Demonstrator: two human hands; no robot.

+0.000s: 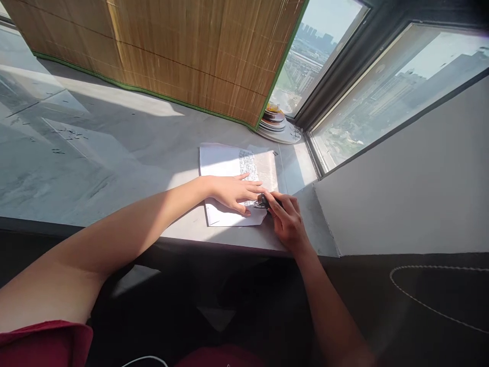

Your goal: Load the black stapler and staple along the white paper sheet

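A stack of white paper (pixel 219 160) lies on the grey stone sill, with a band of dense black print (pixel 248 162) running down its right part. My left hand (pixel 235 192) rests flat on the paper, fingers spread over that band. At the paper's lower right, my right hand (pixel 287 216) grips a small black hand tool (pixel 263 201) with a shiny front part. The tool's front is at the lower end of the print, close to my left fingertips. My right fingers cover most of it, so its exact kind is unclear.
Behind the paper hangs a bamboo blind (pixel 191 51) with green edging. Stacked plates (pixel 280 130) stand in the window corner. A white wall (pixel 405 178) bounds the right side. Small dark bits (pixel 72 133) lie on the sill (pixel 126 127) at left. A thin cord (pixel 412 300) hangs lower right.
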